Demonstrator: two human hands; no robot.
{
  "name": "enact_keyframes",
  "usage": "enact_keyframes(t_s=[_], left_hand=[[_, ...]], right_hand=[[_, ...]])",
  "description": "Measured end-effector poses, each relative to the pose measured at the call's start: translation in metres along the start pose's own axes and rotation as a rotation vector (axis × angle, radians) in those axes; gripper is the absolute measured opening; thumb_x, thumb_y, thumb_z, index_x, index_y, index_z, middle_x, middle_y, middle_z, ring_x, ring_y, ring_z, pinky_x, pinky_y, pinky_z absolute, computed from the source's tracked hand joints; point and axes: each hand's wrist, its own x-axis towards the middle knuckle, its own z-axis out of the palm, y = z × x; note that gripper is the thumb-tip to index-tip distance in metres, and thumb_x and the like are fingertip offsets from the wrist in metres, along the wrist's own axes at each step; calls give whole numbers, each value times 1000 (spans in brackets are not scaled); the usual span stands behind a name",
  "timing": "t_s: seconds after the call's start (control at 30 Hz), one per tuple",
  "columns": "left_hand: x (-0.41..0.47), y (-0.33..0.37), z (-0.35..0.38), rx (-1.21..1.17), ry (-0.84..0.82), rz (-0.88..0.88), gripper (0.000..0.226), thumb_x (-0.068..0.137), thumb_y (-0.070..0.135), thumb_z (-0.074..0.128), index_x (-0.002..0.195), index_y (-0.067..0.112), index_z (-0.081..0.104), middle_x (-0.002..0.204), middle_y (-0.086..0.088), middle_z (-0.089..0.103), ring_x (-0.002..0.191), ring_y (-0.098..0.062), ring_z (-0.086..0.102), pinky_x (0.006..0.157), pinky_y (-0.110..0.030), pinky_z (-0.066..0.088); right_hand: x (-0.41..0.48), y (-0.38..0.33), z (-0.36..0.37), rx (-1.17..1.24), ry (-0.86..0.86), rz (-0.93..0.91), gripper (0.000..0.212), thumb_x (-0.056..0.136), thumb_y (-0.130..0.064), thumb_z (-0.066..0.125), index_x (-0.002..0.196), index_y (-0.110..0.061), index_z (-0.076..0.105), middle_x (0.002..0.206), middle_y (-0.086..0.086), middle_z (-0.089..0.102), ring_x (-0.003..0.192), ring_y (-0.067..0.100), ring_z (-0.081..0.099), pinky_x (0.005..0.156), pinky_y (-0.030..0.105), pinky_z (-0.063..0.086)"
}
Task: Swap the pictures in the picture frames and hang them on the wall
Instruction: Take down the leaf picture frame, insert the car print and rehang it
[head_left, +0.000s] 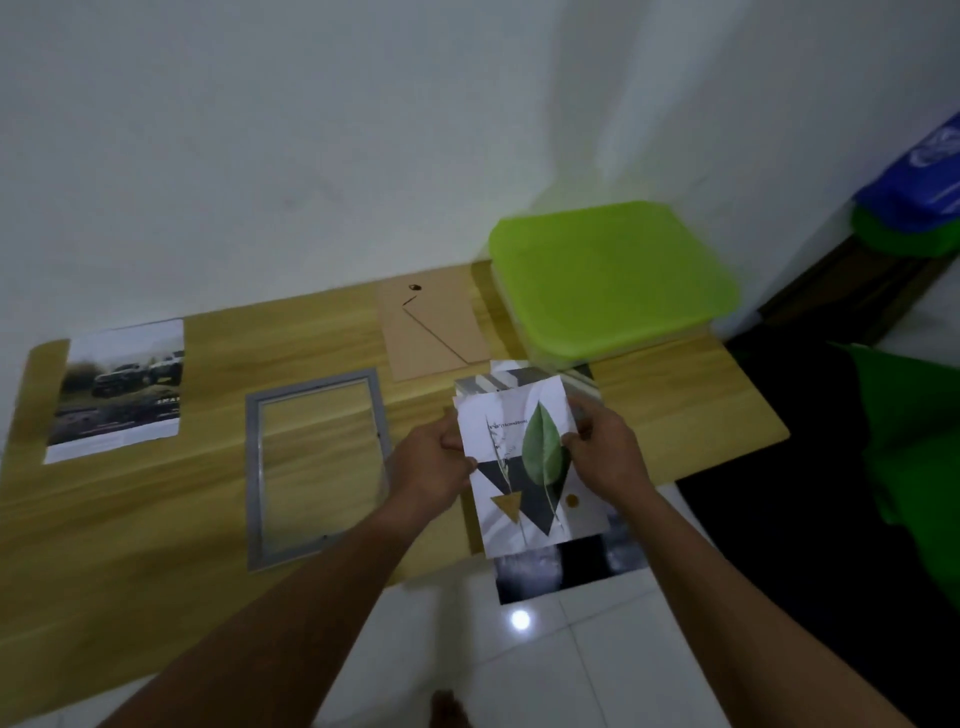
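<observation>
**Two hands holding a leaf print over a wooden surface**

A person's left hand (434, 460) and right hand (602, 447) each pinch a side edge of a leaf picture (530, 462), both in a closed grip on it, above the near edge of the wooden surface (156, 519). More prints sit behind it. An empty grey frame (317, 467) lies flat to the left; further left lies a car photo (119, 389). A brown backing board (436, 327) rests beside a green-lidded box (613, 275).
</observation>
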Motion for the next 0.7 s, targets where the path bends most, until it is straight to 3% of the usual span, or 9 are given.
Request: enact_keyframes(t_s=[0.07, 0.17, 0.23, 0.33, 0.4, 0.5, 0.7], left_hand=[[11, -1, 18, 52, -1, 7, 60, 65, 9, 69, 118, 35, 60, 83, -1, 71, 81, -25, 71, 70, -49, 60], [22, 4, 38, 133, 39, 45, 62, 72, 2, 73, 129, 19, 60, 88, -5, 72, 85, -26, 69, 72, -42, 59], [25, 5, 42, 362, 84, 125, 60, 76, 15, 74, 133, 19, 57, 104, -6, 69, 96, -25, 65, 75, -33, 54], [28, -3, 43, 852, 114, 287, 69, 81, 45, 67, 143, 22, 43, 132, -7, 51, 119, -29, 46, 91, -39, 46], [30, -11, 44, 1009, 72, 366, 70, 83, 54, 60, 144, 27, 39, 144, -6, 41, 128, -29, 37, 97, -41, 40], [33, -15, 44, 1076, 19, 383, 66, 86, 59, 52, 145, 32, 38, 152, -5, 34, 135, -28, 32, 104, -43, 35], [31, -12, 38, 1068, 5, 380, 65, 87, 58, 51, 145, 30, 38, 150, -4, 37, 134, -28, 35, 103, -43, 36]], right_hand=[[8, 13, -2, -8, 19, 9, 54, 80, 6, 56, 127, -20, 65, 111, 5, 71, 96, 22, 65, 69, 18, 38], [22, 28, 1, -46, 29, -6, 50, 80, 4, 56, 124, -17, 66, 107, 7, 71, 89, 17, 62, 66, 19, 38], [31, 36, 4, -122, 27, -6, 45, 83, -3, 57, 126, -15, 63, 109, 12, 68, 97, 27, 63, 69, 25, 42], [33, 45, 7, -335, -19, -63, 46, 87, -21, 51, 131, -10, 58, 122, 14, 62, 111, 36, 56, 85, 40, 51], [30, 49, 10, -448, -61, -121, 43, 84, -22, 49, 122, -9, 63, 120, 13, 62, 114, 37, 54, 85, 44, 52], [29, 52, 11, -514, -94, -155, 35, 82, -15, 56, 114, -5, 65, 114, 15, 62, 111, 35, 53, 82, 42, 52], [31, 45, 11, -522, -118, -166, 32, 84, -17, 52, 113, -6, 61, 110, 13, 60, 108, 33, 52, 82, 41, 51]])
